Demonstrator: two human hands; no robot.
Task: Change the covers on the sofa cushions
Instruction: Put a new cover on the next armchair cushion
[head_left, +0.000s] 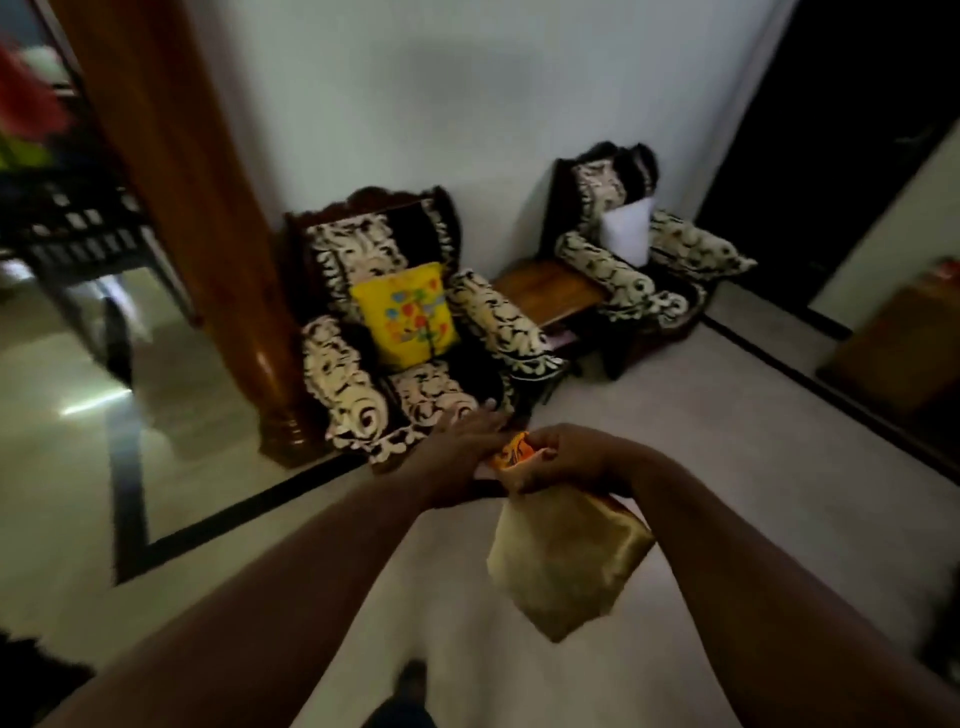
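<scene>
Cushion cover (566, 561): pale gold satin, hanging limp in mid-air above the floor (753, 467), held at its upper edge; an orange patterned part (511, 451) shows bunched at the top between the two hands.
Right hand (563, 457): fingers curled round the top of the cover, gripping it.
Left hand (462, 457): fingers stretched forward and fairly straight, lying against the orange part; whether it pinches the cloth cannot be told.
Yellow cushion (402, 314): covered, with coloured motifs, propped upright on the seat of the near armchair (410, 322).
White cushion (627, 228): plain, standing on the seat of the far armchair (634, 249).
Armchairs: dark carved wood, cream-and-black scroll upholstery, both against the white wall, well apart.
Side bench (550, 291): low, brown wood, between the two armchairs.
Wooden pillar (197, 208): just left of the near armchair.
Foot (410, 680): dark, on the floor at the bottom edge.
</scene>
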